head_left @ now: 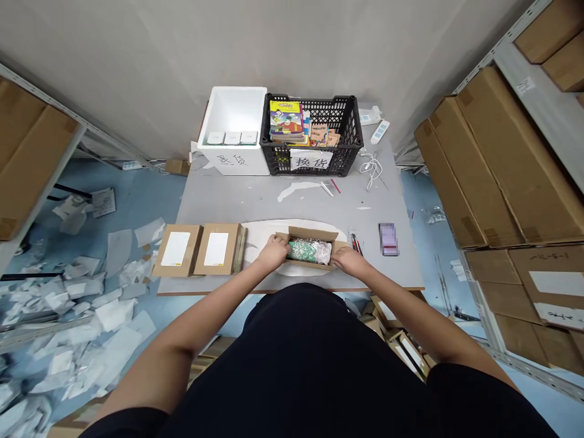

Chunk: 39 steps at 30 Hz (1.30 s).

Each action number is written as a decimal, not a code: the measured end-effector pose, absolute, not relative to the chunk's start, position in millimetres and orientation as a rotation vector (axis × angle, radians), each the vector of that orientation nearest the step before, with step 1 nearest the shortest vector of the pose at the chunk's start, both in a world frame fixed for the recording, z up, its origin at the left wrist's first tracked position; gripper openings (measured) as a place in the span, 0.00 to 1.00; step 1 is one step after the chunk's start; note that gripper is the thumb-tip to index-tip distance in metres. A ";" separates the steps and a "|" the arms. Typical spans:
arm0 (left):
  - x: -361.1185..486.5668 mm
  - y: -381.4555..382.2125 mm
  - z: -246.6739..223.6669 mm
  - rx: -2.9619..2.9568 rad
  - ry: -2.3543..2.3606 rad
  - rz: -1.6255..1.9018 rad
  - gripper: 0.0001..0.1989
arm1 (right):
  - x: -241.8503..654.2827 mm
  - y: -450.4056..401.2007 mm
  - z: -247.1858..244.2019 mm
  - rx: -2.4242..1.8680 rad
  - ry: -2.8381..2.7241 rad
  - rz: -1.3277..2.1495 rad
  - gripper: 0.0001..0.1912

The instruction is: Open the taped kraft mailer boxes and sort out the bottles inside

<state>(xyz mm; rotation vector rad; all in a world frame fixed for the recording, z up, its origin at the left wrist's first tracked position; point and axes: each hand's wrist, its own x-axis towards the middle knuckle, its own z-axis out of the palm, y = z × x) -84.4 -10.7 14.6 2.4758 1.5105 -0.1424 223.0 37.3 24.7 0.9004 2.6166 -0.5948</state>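
Note:
An open cardboard box lies on a grey table close to the front edge. Inside it sits a bundle in clear bubble wrap with green showing through. My left hand grips the box's left end, its fingers against the wrap. My right hand lies over the box's front right corner. Two flat kraft boxes with white labels lie to the left of my left hand. Several red and black pens lie close to my right hand.
A white foam box and a black plastic crate holding books stand at the table's back. A white cable lies near the crate. Shelves with large cartons flank the table, and paper scraps cover the floor on the left.

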 end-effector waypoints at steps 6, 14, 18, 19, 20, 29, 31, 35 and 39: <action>-93.9 -11.3 4.6 2.227 1.630 -0.148 0.08 | 189.0 32.2 27.2 1.053 2.488 -0.642 0.12; -86.9 5.3 7.1 2.160 1.428 -0.221 0.10 | 114.3 43.0 17.0 0.921 2.227 -0.806 0.18; -76.9 -1.3 9.6 2.206 1.388 -0.236 0.10 | 109.5 40.6 7.9 0.970 2.233 -0.689 0.17; -74.5 -2.9 9.4 2.212 1.387 -0.243 0.10 | 111.5 38.3 6.6 0.975 2.257 -0.665 0.17; -72.2 -4.1 8.7 2.217 1.386 -0.249 0.11 | 114.2 35.9 5.8 0.978 2.285 -0.643 0.17; -57.2 6.3 0.4 2.314 1.387 -0.220 0.11 | 130.6 38.2 0.3 1.020 2.474 -0.509 0.18; -56.1 8.1 0.6 2.322 1.399 -0.231 0.10 | 128.4 42.0 -5.0 1.034 2.477 -0.505 0.17; -57.2 7.6 1.6 2.322 1.382 -0.250 0.08 | 123.1 50.0 -14.8 1.038 2.484 -0.538 0.14; -61.9 6.2 3.0 2.291 1.415 -0.211 0.08 | 127.0 54.0 -13.2 1.041 2.518 -0.582 0.13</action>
